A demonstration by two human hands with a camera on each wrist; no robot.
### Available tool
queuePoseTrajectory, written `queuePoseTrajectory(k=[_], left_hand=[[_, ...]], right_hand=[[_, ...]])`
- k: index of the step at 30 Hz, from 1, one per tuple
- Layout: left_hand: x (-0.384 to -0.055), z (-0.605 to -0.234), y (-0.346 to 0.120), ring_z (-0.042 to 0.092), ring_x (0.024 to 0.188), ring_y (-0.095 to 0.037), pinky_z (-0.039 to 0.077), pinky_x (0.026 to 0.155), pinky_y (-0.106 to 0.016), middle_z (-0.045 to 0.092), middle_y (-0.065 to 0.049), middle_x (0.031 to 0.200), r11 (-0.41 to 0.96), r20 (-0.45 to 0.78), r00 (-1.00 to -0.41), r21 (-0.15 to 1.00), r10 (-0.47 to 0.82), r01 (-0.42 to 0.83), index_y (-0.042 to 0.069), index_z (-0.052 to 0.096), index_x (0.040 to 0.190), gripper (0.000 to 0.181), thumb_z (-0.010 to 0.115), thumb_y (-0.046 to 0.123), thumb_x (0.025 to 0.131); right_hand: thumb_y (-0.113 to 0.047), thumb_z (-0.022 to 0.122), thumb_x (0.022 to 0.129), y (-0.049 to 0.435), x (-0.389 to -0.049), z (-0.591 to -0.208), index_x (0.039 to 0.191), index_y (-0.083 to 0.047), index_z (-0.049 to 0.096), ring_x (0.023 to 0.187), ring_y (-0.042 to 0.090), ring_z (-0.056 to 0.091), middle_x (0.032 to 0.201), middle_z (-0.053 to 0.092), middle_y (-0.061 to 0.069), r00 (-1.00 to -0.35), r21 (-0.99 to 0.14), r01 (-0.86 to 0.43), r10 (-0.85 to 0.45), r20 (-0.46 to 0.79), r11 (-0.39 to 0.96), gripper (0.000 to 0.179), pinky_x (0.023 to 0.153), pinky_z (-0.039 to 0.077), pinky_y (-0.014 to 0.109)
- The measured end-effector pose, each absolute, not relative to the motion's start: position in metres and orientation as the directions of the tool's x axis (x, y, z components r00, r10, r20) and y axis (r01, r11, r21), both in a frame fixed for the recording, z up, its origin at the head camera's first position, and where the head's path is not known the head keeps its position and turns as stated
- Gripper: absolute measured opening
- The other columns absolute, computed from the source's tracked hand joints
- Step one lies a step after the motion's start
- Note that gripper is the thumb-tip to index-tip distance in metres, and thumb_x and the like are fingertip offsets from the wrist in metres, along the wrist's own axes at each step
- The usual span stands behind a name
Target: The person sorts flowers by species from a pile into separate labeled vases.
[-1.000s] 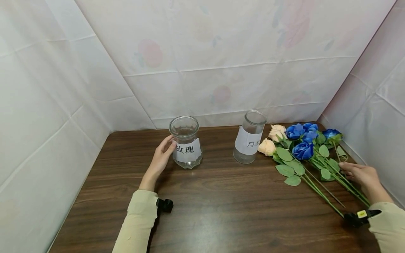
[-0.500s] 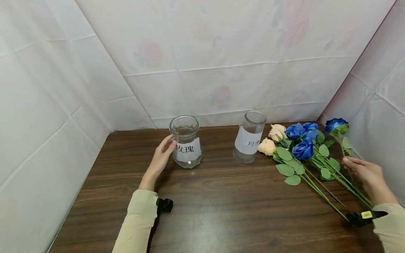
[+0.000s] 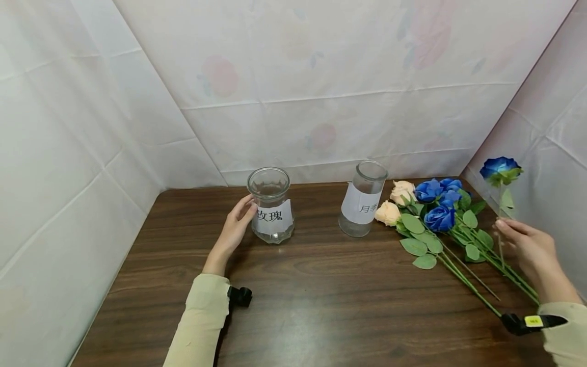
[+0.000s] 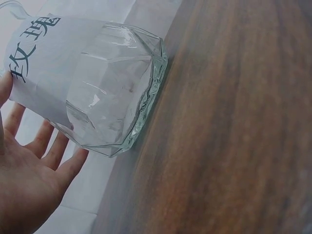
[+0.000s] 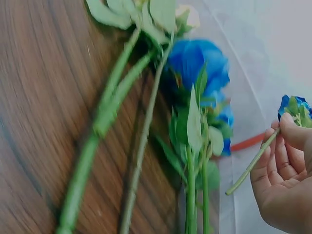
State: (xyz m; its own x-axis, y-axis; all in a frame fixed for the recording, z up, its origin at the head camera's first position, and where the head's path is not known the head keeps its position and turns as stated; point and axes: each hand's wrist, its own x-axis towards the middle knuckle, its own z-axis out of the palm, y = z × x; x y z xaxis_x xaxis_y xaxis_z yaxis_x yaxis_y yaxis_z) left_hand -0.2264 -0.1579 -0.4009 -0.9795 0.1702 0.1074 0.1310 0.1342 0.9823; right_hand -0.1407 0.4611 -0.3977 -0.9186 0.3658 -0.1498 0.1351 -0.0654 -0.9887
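Observation:
In the head view my left hand (image 3: 236, 227) rests around the left side of a wide-necked glass vase (image 3: 270, 189), thumb in front and fingers behind. The left wrist view shows the faceted base of this vase (image 4: 109, 83) standing on the table and its white paper label (image 4: 41, 63) with black characters. My right hand (image 3: 529, 247) pinches the thin stem of a single blue rose (image 3: 501, 169), bloom up, raised at the right of the flower pile. In the right wrist view the rose's stem (image 5: 251, 165) sticks out below thumb and fingers.
A straight glass vase (image 3: 359, 206) with another paper label stands right of centre. Beside it lie cream flowers (image 3: 388, 213) and several blue roses (image 3: 440, 218), their green stems (image 3: 468, 283) pointing toward the front right. White cloth walls (image 3: 321, 81) enclose the wooden table (image 3: 312, 300).
My right hand has lifted the blue rose up and away from the pile, its bloom now higher and further right. The left hand stays at the wide-necked vase.

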Motion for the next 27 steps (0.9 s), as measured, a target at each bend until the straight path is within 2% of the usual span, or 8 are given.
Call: queuePoseTrajectory(k=[6,12,18,21,27], left_hand=[[-0.223,-0.396,-0.157,0.038,0.138,-0.035,0.031,0.114,-0.045,0.042,-0.027,0.146,0.138,0.099,-0.98,0.983,0.173,0.124,-0.002,0.034,0.151,0.049,0.046,0.017,0.107],[-0.223,-0.395,-0.158,0.038,0.138,-0.035,0.03,0.114,-0.045,0.042,-0.027,0.145,0.141,0.1,-0.979,0.982,0.179,0.126,-0.002,0.034,0.151,0.049,0.046,0.017,0.107],[-0.222,-0.395,-0.158,0.035,0.14,-0.035,0.029,0.115,-0.047,0.04,-0.027,0.148,0.158,0.095,-0.98,0.98,0.177,0.124,-0.002,0.033,0.151,0.05,0.045,0.018,0.107],[-0.222,-0.394,-0.158,0.034,0.14,-0.035,0.028,0.115,-0.047,0.039,-0.027,0.148,0.157,0.097,-0.979,0.98,0.179,0.126,-0.002,0.033,0.151,0.05,0.045,0.018,0.107],[-0.223,-0.395,-0.157,0.035,0.14,-0.034,0.029,0.115,-0.046,0.039,-0.026,0.149,0.149,0.102,-0.978,0.98,0.183,0.13,-0.001,0.033,0.151,0.05,0.045,0.018,0.107]], right_hand=[[-0.009,0.069,0.093,0.435,-0.133,-0.385,0.096,-0.02,0.078,0.074,0.006,0.066,0.087,0.072,-0.007,-0.954,-0.972,0.016,0.288,-0.085,-0.235,0.015,0.056,0.054,0.021],[0.006,0.059,0.095,0.404,-0.131,-0.38,0.102,-0.007,0.076,0.077,0.011,0.07,0.091,0.074,0.001,-0.959,-0.92,-0.178,0.269,0.084,-0.348,0.022,0.061,0.056,0.022],[0.012,0.057,0.094,0.366,-0.133,-0.378,0.104,0.0,0.073,0.079,0.014,0.07,0.09,0.075,0.006,-0.935,-0.893,-0.313,0.268,0.231,-0.323,0.022,0.062,0.057,0.024],[0.01,0.059,0.094,0.343,-0.134,-0.375,0.104,0.001,0.073,0.079,0.014,0.07,0.09,0.075,0.006,-0.926,-0.893,-0.338,0.276,0.258,-0.297,0.02,0.062,0.057,0.024],[0.009,0.059,0.095,0.303,-0.135,-0.37,0.104,0.003,0.072,0.08,0.016,0.069,0.088,0.075,0.007,-0.92,-0.874,-0.359,0.28,0.273,-0.328,0.017,0.063,0.057,0.024]])
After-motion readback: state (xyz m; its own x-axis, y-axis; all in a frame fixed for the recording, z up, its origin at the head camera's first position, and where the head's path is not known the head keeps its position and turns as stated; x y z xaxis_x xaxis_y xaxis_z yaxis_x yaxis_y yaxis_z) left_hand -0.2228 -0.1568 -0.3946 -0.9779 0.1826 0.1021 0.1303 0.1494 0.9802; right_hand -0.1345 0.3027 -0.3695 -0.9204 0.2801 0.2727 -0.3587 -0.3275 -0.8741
